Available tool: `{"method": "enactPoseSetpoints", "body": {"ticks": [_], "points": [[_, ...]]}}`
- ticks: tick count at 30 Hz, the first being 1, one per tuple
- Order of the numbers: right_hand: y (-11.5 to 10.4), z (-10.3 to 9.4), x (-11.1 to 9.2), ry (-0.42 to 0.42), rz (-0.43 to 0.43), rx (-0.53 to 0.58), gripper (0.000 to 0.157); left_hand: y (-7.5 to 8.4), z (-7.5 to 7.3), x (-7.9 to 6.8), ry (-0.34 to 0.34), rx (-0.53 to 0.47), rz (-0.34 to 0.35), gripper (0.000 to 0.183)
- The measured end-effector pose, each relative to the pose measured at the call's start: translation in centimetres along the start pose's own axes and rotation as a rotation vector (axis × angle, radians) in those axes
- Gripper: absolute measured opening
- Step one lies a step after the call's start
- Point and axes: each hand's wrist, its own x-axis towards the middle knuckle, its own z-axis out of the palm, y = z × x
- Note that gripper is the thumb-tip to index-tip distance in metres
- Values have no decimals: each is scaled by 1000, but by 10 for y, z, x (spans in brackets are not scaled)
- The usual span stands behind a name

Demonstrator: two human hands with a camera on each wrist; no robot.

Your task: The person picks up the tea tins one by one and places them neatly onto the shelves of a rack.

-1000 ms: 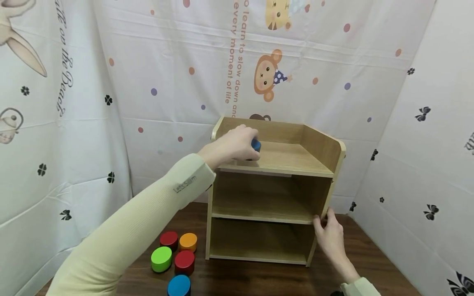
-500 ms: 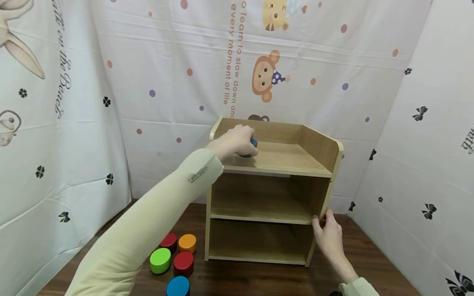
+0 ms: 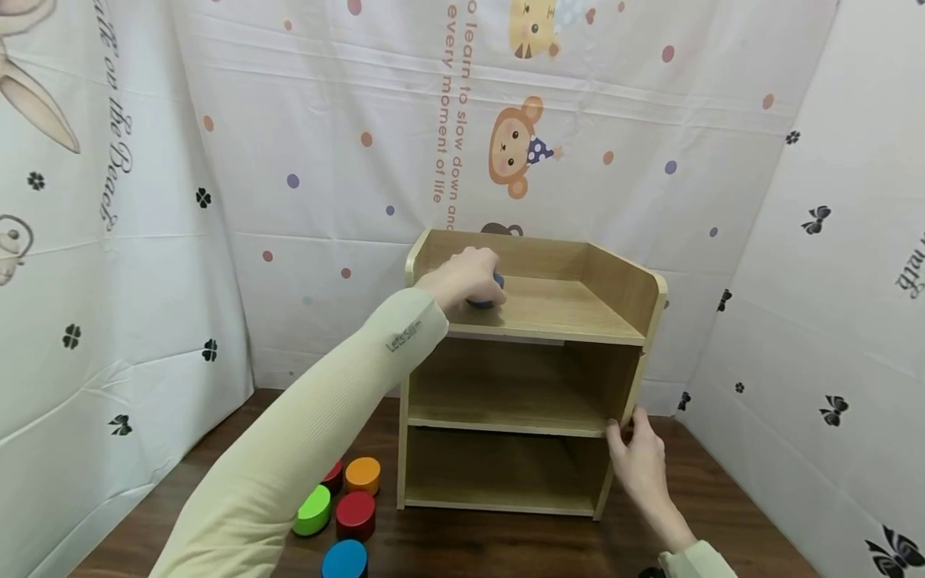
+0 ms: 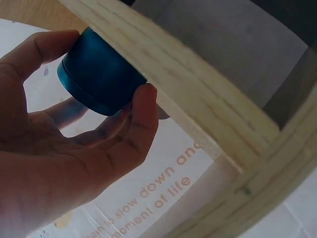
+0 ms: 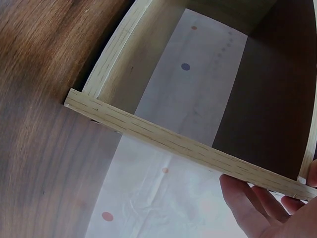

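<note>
A small wooden shelf unit (image 3: 556,309) with a raised rim round its top stands ahead of me. My left hand (image 3: 462,278) reaches to the left part of its top board and holds a blue cylinder block (image 4: 101,72), thumb on one side and fingers on the other. The left wrist view shows the block right at the board, partly hidden behind the front edge. Low on the unit's right side, my right hand (image 3: 640,466) grips the side panel (image 5: 163,138). In the right wrist view its fingers (image 5: 242,201) lie along the panel's outer face.
On the dark wood table (image 3: 477,550), left of the unit, stand two red blocks (image 3: 356,514), an orange block (image 3: 363,475), a green block (image 3: 312,511) and another blue block (image 3: 344,559). My left sleeve partly covers this group. Printed white curtains (image 3: 325,120) enclose the back and sides.
My left hand has lowered the blue block closer to the top board, and the left forearm has swung right, covering more of the loose blocks. The right hand keeps its place.
</note>
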Motion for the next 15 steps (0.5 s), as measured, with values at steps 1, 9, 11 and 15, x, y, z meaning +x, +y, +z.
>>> {"method": "enactPoseSetpoints", "body": {"ticks": [1, 9, 11, 15], "points": [[0, 0, 0, 4, -2, -1, 10, 0, -1, 1, 0, -5, -2, 29], [0, 1, 0, 9, -2, -2, 9, 0, 1, 5, -25, -6, -34, 32], [0, 1, 0, 10, 0, 0, 8, 1, 1, 5, -31, -11, -51, 32], [1, 1, 0, 14, 3, 0, 8, 3, 1, 6, -37, -14, -67, 31]]}}
